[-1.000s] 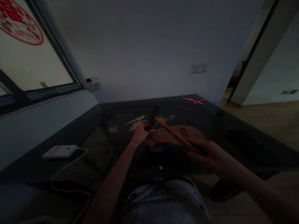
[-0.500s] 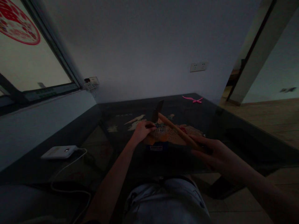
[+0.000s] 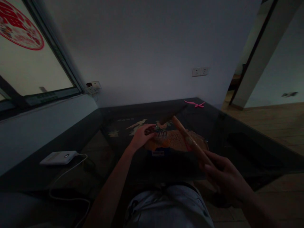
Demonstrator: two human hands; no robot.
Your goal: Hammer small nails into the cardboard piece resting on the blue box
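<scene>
My left hand (image 3: 140, 136) rests at the left end of a long tan speckled thing (image 3: 175, 139) with dark lettering and an orange patch; its exact kind is unclear. Its thumb and curled forefinger are apart, and I make out nothing between them. Under the tan thing shows a blue object (image 3: 158, 152) with a pale label. My right hand (image 3: 223, 171) is wrapped round the wooden handle of a hammer-like tool (image 3: 190, 139). Its dark, blurred head is raised beyond the tan thing, right of my left hand's fingertips.
The dark glossy table (image 3: 128, 171) has a bird and flower picture. A white power bank (image 3: 59, 157) with a cable lies at the left. A pink ribbon (image 3: 195, 103) is near the back edge, below a wall socket (image 3: 199, 72). A dark flat object (image 3: 251, 148) lies at the right.
My right hand has moved down and slightly right, and the tool's head has swung right, away from my left hand. The gap between left thumb and forefinger is wider.
</scene>
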